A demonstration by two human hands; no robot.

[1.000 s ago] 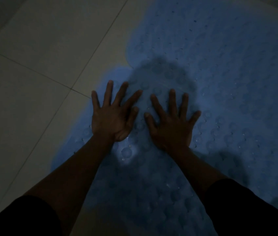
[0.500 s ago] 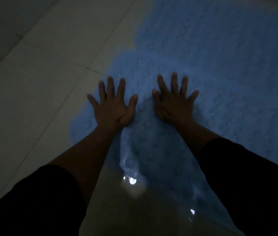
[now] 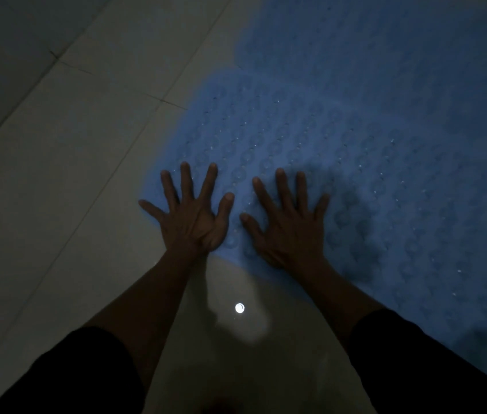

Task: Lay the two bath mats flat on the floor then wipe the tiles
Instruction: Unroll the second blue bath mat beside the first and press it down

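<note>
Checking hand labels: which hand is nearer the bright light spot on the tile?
Left. The left hand lies just above-left of the light spot; the right hand sits farther up-right, on the blue mat.

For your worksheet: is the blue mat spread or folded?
Spread: the mat lies flat on the tiles, both hands pressed open on it.

No legible text, label, brand, number or sign observed. Checked blue bath mat [image 3: 355, 130]: surface shows only a raised bubble pattern. Checked floor tiles [image 3: 72, 174]: plain, unmarked. Lighting dim; fine print would not resolve.
</note>
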